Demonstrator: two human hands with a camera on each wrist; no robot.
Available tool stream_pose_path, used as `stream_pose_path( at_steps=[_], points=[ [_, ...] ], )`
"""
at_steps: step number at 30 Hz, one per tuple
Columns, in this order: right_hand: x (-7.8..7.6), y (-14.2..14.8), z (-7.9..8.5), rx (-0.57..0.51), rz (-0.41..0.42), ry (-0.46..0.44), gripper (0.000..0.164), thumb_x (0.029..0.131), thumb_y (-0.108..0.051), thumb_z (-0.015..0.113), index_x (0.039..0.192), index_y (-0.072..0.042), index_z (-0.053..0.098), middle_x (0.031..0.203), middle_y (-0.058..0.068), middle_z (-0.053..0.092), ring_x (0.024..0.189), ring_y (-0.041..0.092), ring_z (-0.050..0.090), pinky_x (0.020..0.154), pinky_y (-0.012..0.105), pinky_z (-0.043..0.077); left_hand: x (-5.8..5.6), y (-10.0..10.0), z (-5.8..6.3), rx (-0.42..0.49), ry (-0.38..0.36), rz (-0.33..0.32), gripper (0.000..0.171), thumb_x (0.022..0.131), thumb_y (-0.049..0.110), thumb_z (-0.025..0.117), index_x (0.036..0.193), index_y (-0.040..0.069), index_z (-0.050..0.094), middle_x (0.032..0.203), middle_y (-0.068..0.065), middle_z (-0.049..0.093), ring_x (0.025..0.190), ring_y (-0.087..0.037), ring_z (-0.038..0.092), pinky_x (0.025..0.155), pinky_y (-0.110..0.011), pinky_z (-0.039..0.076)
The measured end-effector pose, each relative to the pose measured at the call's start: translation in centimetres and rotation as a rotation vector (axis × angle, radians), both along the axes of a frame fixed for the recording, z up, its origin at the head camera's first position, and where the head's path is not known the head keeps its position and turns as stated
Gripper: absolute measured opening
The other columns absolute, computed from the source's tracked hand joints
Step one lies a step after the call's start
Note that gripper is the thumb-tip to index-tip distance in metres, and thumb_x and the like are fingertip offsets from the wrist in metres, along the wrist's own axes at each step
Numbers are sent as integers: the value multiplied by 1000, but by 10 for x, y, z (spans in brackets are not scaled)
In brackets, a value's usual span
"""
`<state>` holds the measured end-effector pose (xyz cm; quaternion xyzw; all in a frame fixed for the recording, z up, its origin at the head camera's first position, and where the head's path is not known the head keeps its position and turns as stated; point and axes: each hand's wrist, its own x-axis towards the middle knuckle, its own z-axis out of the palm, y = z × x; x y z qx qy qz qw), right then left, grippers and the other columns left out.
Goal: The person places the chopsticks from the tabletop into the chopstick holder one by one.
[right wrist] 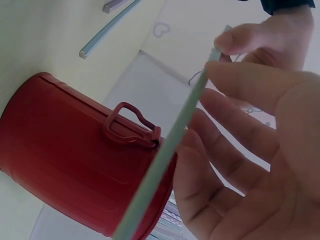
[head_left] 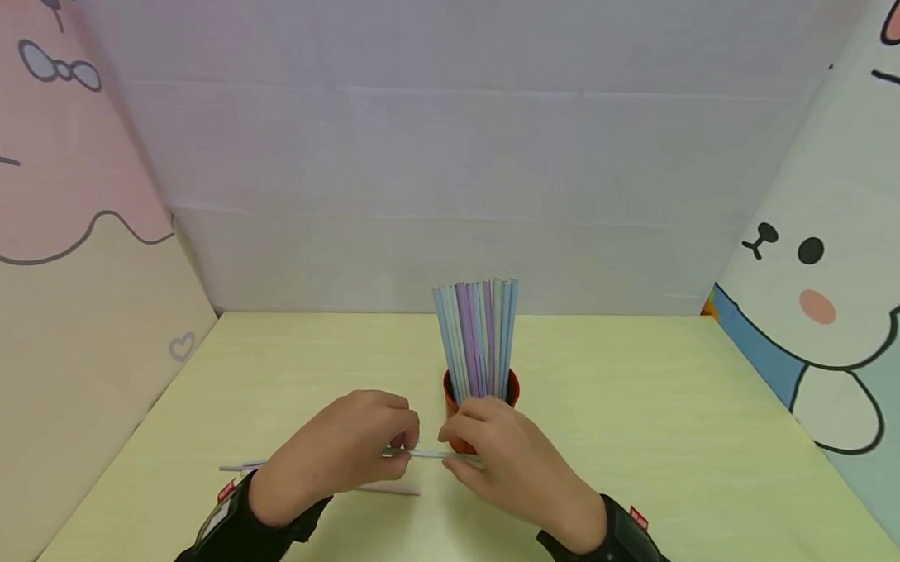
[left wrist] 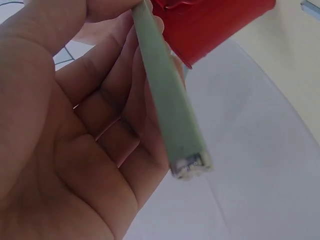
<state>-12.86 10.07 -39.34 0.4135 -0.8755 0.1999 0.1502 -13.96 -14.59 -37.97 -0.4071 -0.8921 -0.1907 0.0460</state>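
Observation:
Between my two hands runs a thin pale green stick (head_left: 429, 454), held level in front of the bucket. My left hand (head_left: 347, 452) pinches it near one end with thumb and fingertips. In the left wrist view that end of the green stick (left wrist: 167, 95) sticks out past the palm. My right hand (head_left: 510, 461) pinches the other part between thumb and forefinger, its remaining fingers loosely bent. Just behind the right hand stands a red bucket (right wrist: 65, 150) with a small side handle (right wrist: 132, 122). Several blue, green and purple sticks (head_left: 478, 338) stand upright in it.
On the pale yellow table (head_left: 686, 438), a purple stick (head_left: 236, 468) and a pinkish stick (head_left: 390, 489) lie by my left hand. A blue stick (right wrist: 107, 30) shows in the right wrist view. Printed panels (head_left: 71, 311) border the table at the sides, with a white sheet (head_left: 416, 166) behind.

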Motion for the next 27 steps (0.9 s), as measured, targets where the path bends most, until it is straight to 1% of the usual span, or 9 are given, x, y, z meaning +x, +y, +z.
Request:
stream_pose_path(
  at_steps=[4, 9, 14, 17, 19, 21, 23, 25, 27],
  points=[
    [-1, 0, -2, 9, -13, 12, 20, 83, -12, 91, 90, -16, 73, 85, -8, 57, 80, 9, 52, 70, 21, 49, 0, 15, 0, 15, 39, -9, 23, 82, 0, 79, 77, 19, 65, 75, 12, 54, 67, -1, 45, 62, -17, 42],
    [-1, 0, -3, 14, -20, 3, 22, 83, -10, 91, 86, -15, 70, 83, -8, 56, 82, 10, 55, 72, 22, 51, -3, 27, -1, 55, 30, -25, 25, 81, -2, 78, 76, 19, 64, 73, 11, 54, 66, -1, 44, 62, -17, 40],
    [-2, -1, -4, 23, -31, -1, 19, 83, -9, 91, 87, -13, 73, 84, -7, 60, 83, 12, 58, 75, 23, 54, -6, 31, -5, 66, 5, -21, 26, 82, -2, 78, 77, 19, 64, 71, 12, 52, 66, -1, 43, 61, -17, 40],
    [-3, 0, -4, 36, -36, 14, 19, 82, -9, 92, 88, -13, 75, 85, -6, 63, 83, 12, 60, 76, 25, 56, -8, 30, -6, 73, -2, -23, 22, 83, -1, 79, 80, 18, 68, 73, 12, 55, 67, 0, 47, 63, -17, 43],
    [-5, 1, -3, 37, -35, 26, 19, 81, -9, 93, 89, -13, 76, 86, -6, 66, 84, 13, 61, 77, 25, 57, -9, 29, -5, 82, -13, -18, 18, 85, 2, 82, 83, 17, 72, 77, 11, 61, 69, 0, 51, 65, -17, 46],
    [-6, 3, -1, 39, -34, 31, 19, 81, -9, 93, 89, -13, 77, 87, -6, 67, 84, 13, 61, 78, 26, 58, -10, 26, -4, 94, -13, -6, 14, 87, 9, 85, 87, 17, 75, 81, 10, 65, 72, -3, 56, 67, -18, 49],
    [-8, 6, 2, 38, -32, 33, 18, 81, -9, 93, 89, -13, 78, 88, -6, 68, 85, 13, 62, 78, 27, 59, -12, 21, 0, 119, -11, 21, 10, 91, 18, 86, 91, 18, 76, 85, 11, 68, 76, -4, 60, 69, -19, 52],
    [-9, 10, 8, 43, -36, 24, 17, 82, -10, 93, 89, -14, 78, 87, -6, 68, 84, 12, 62, 77, 27, 59, -16, 16, 2, 162, -6, 65, 9, 95, 26, 83, 98, 19, 78, 89, 12, 70, 79, -3, 62, 71, -21, 54],
    [-10, 14, 13, 42, -34, 11, 16, 83, -10, 92, 89, -14, 78, 87, -6, 68, 81, 11, 61, 75, 26, 59, -23, 10, 3, 234, 2, 120, 9, 100, 29, 77, 103, 20, 78, 91, 14, 70, 80, -2, 63, 73, -23, 56]
  ],
)
